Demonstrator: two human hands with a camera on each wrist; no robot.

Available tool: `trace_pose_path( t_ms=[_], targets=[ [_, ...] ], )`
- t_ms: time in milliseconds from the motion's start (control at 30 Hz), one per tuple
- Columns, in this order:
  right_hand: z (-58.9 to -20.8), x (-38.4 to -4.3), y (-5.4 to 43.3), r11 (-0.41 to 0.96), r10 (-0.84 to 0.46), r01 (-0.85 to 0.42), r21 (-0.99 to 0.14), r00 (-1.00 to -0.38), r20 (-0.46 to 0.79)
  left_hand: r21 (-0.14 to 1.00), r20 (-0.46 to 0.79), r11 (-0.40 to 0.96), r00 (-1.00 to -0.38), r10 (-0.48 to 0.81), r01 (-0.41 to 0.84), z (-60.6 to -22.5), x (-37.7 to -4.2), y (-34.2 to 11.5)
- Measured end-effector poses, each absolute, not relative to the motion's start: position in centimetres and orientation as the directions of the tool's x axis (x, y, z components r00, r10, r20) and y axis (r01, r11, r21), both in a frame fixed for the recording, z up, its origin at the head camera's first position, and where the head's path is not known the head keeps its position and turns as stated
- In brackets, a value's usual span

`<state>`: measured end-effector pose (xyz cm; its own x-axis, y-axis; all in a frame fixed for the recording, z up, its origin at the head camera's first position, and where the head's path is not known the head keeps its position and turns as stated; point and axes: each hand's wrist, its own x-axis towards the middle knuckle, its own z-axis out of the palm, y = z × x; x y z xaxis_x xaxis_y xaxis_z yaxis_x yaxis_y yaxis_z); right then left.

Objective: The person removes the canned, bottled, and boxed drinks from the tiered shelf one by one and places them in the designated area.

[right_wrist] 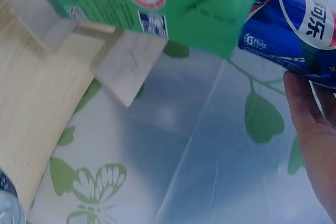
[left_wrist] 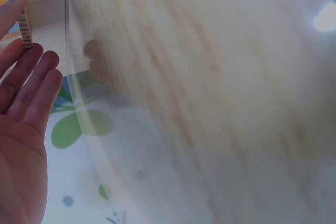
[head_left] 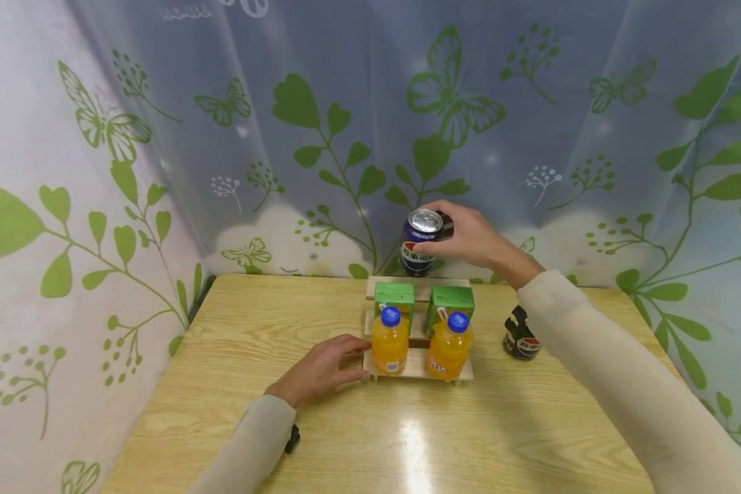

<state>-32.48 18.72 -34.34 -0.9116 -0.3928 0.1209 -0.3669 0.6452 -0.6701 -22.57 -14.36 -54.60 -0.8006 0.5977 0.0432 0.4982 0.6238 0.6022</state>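
holding dark-blue can (head_left: 417, 237) upright in right hand (head_left: 469, 237), fingers and thumb curled round side wall, lid left uncovered. pinching left end of bottom step of wooden rack (head_left: 415, 369) in left hand (head_left: 318, 370). found can over top step, toward far edge of table (head_left: 284, 309); cannot tell whether touching wood.

judging can fairly heavy if full, stiff at rim and base, dentable mid-wall, slippery if damp. best gripped just below rim, squeezing lightly. judging rack light, apt to slide; worth bracing low, at plank end.

farther out: noted left carton (head_left: 394, 295) and right carton (head_left: 453, 297), both green, on middle step; left bottle (head_left: 390, 346) and right bottle (head_left: 449, 353), both orange, on bottom step; second can (head_left: 521, 346) on table, between rack and right edge.
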Motion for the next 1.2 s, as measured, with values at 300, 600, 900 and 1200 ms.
trace_pose_path(
  t_ms=[300, 600, 900, 1200],
  targets=[
    [-33.3, -32.0, 22.4, 0.649, -0.362, -0.327, -0.688, -0.927, 0.099, 0.602, 0.043, 0.625, -0.801, 0.597, 0.498, -54.4, -22.7, -14.3],
    [-32.9, -31.0, 26.0, 0.705, -0.285, -0.251, -0.663, -0.957, 0.059, 0.603, 0.046, 0.619, -0.797, 0.603, 0.503, -54.7, -22.7, -14.3],
    [-33.1, -30.0, 29.3, 0.736, -0.242, -0.205, -0.645, -0.97, 0.032, 0.601, 0.065, 0.612, -0.795, 0.603, 0.514, -54.8, -22.7, -14.4],
    [-34.0, -28.7, 32.9, 0.745, -0.189, -0.158, -0.649, -0.982, 0.021, 0.611, 0.067, 0.603, -0.793, 0.606, 0.513, -54.6, -22.6, -14.3]
  ],
)
